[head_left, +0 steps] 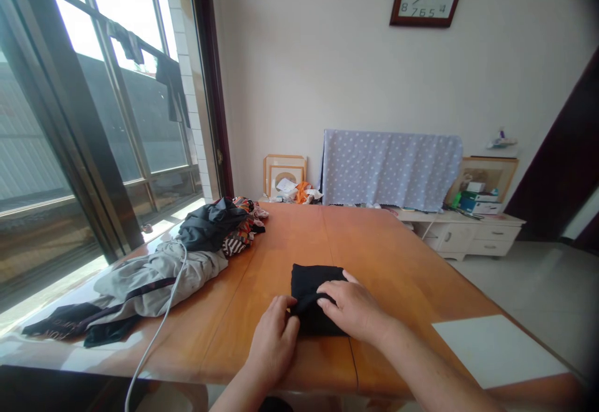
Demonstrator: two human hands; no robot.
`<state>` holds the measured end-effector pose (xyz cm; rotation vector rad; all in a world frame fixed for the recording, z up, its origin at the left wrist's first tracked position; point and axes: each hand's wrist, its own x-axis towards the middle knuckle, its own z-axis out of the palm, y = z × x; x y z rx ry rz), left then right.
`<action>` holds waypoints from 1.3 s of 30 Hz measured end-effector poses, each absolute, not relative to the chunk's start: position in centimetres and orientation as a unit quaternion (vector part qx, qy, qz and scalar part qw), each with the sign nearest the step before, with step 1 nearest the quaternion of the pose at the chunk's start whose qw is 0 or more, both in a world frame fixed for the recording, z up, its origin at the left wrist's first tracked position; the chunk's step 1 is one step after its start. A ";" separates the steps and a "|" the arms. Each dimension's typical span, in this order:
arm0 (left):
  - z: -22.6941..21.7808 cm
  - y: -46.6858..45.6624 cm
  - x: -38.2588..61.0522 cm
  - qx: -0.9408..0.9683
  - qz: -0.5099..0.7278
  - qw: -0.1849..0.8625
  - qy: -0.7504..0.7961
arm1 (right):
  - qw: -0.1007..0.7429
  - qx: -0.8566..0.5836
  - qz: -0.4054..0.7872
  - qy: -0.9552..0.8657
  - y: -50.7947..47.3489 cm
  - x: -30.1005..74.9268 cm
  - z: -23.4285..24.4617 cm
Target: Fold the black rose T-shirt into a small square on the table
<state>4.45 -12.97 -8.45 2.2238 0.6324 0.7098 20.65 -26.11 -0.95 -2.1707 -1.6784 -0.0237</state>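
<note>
A black piece of clothing [314,279], folded into a small rectangle, lies near the front of the wooden table. What kind of garment it is, I cannot tell. My left hand [275,338] pinches its left edge between thumb and fingers. From the right, my right hand [352,307] rests over the cloth, its curled fingers gripping a raised fold of the upper layer. Part of the cloth is hidden beneath my right hand.
Left on the wooden table [374,243] is a heap of grey clothes [154,274] and dark clothes [210,221]. A white cable [165,315] crosses the heap. A white sheet [498,346] lies at the right edge. Behind stands a white cabinet [493,243].
</note>
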 end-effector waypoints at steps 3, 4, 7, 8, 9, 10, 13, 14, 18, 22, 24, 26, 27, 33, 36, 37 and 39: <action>-8.6 -12.3 4.2 0.848 0.268 0.388 0.241 | 0.215 -0.760 -0.007 -0.613 -26.2 19.5 -1.4; -8.6 -12.2 4.1 0.845 0.268 0.395 0.241 | 0.221 -0.753 -0.007 -0.620 -26.1 19.1 -1.5; -8.5 -12.2 3.8 0.839 0.272 0.403 0.245 | 0.230 -0.736 -0.005 -0.636 -25.6 18.0 -2.2; -8.5 -12.3 3.8 0.840 0.277 0.396 0.247 | 0.233 -0.737 -0.007 -0.634 -25.4 17.8 -2.5; -8.5 -12.4 3.7 0.843 0.284 0.383 0.247 | 0.237 -0.741 -0.011 -0.628 -25.3 17.7 -2.8; -8.5 -12.5 3.7 0.848 0.293 0.367 0.246 | 0.241 -0.748 -0.017 -0.619 -25.1 17.6 -3.1; -8.4 -12.9 3.6 0.859 0.313 0.326 0.240 | 0.250 -0.758 -0.035 -0.602 -24.9 17.6 -4.1; -8.4 -13.0 3.6 0.861 0.314 0.320 0.240 | 0.250 -0.757 -0.040 -0.602 -24.9 17.5 -4.3; -8.5 -13.2 3.3 0.863 0.312 0.315 0.244 | 0.244 -0.765 -0.067 -0.592 -24.7 17.1 -4.8; -8.2 -13.3 3.0 0.874 0.310 0.291 0.238 | 0.220 -0.795 -0.114 -0.554 -24.0 16.2 -5.5; -7.9 -13.6 2.9 0.885 0.302 0.265 0.237 | 0.211 -0.807 -0.133 -0.535 -23.7 15.7 -6.0; -7.6 -13.9 2.8 0.897 0.287 0.233 0.242 | 0.209 -0.813 -0.136 -0.527 -23.7 15.2 -6.6; -7.4 -14.1 2.8 0.903 0.279 0.217 0.243 | 0.211 -0.811 -0.131 -0.529 -23.9 15.0 -6.8; -7.4 -13.7 2.2 0.902 0.273 0.221 0.252 | 0.287 -0.758 -0.051 -0.584 -26.9 16.5 -6.0; -7.3 -12.6 2.2 0.866 0.313 0.263 0.287 | 0.365 -0.763 -0.035 -0.533 -28.2 18.8 -4.6; -7.1 -12.3 2.3 0.854 0.327 0.273 0.297 | 0.390 -0.768 -0.040 -0.506 -28.4 19.6 -4.1; -6.4 -11.7 3.0 0.838 0.352 0.286 0.302 | 0.423 -0.776 -0.050 -0.466 -28.4 20.7 -3.3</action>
